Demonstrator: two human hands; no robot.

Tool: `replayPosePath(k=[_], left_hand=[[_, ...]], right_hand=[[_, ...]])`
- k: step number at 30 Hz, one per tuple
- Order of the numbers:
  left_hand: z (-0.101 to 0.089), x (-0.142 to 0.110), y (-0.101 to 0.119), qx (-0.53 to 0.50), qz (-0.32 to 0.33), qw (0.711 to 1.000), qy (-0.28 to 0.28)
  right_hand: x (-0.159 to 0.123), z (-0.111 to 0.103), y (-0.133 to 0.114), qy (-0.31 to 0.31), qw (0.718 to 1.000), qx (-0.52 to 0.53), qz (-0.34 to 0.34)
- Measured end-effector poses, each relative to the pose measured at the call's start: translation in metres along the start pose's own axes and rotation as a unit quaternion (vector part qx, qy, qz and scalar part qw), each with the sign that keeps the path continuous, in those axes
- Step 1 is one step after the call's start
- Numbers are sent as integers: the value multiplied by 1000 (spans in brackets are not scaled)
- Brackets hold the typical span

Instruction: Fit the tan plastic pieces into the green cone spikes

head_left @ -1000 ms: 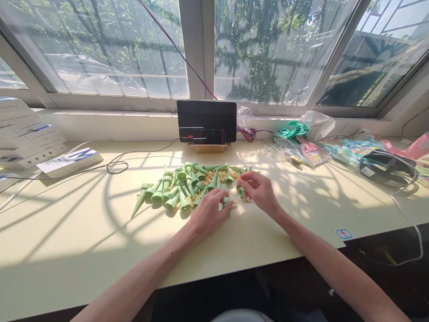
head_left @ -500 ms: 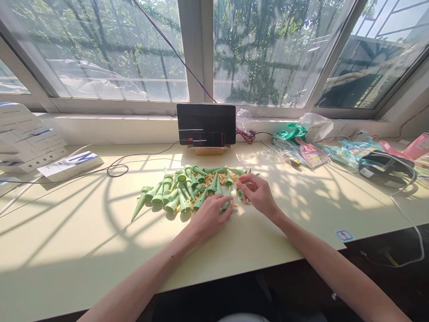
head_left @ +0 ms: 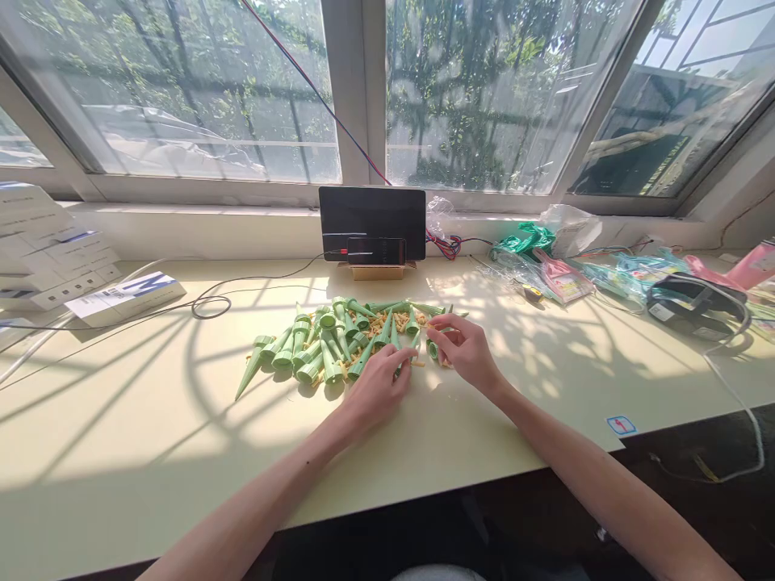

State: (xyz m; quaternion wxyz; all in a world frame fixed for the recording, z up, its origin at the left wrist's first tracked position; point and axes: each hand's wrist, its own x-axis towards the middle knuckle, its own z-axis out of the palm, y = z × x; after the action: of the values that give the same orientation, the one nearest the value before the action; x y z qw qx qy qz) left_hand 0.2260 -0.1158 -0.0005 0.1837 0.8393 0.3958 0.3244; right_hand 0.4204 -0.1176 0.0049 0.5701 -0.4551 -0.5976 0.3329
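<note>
A pile of hollow green plastic cone spikes point(head_left: 330, 365) lies on the table, mixed with small tan-yellow pieces point(head_left: 427, 323). At the pile's right end, my left hand point(head_left: 380, 383) is closed around a green cone spike point(head_left: 416, 340), whose narrow end points away from me; the fingers cover much of it. Just to the right, my right hand point(head_left: 465, 353) pinches a small yellow piece between thumb and index finger, mostly covered by the fingertips. Under that hand another green cone point(head_left: 432, 349) rests on the table.
A black tablet point(head_left: 372, 211) and a phone point(head_left: 376, 251) stand on a small stand behind the pile. White boxes point(head_left: 124, 298) and cables are on the left. Plastic bags point(head_left: 563, 274) and a black device point(head_left: 696, 305) lie at right. The table's front edge runs below my forearms.
My left hand has shifted slightly left and its fingers have closed in around the green cone spike. My right hand has stayed almost still.
</note>
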Motion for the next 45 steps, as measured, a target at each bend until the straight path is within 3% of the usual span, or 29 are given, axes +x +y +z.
replayPosePath(k=[5,8,12,18,22,34,38,45], left_hand=[[-1,2,0,-47,-26,998,33],[-5,3,3,-145,-90,985,6],[-11,6,8,-281,-183,942,-22],[-15,12,4,-478,-195,856,25],[-16,12,4,-528,-199,825,12],[-13,11,4,-544,-228,807,36],[-14,11,4,-526,-221,821,14],[-18,12,10,-497,-236,834,43]], right_hand=[[0,0,-1,2,1000,2,3],[0,0,-2,8,1000,10,0],[0,0,-4,13,1000,22,-4],[-1,0,-7,11,999,29,-7],[-1,0,-7,2,999,34,-16],[-2,1,-6,-12,1000,9,-11],[-2,1,-6,-16,1000,8,-10],[-2,1,-7,-32,999,-6,3]])
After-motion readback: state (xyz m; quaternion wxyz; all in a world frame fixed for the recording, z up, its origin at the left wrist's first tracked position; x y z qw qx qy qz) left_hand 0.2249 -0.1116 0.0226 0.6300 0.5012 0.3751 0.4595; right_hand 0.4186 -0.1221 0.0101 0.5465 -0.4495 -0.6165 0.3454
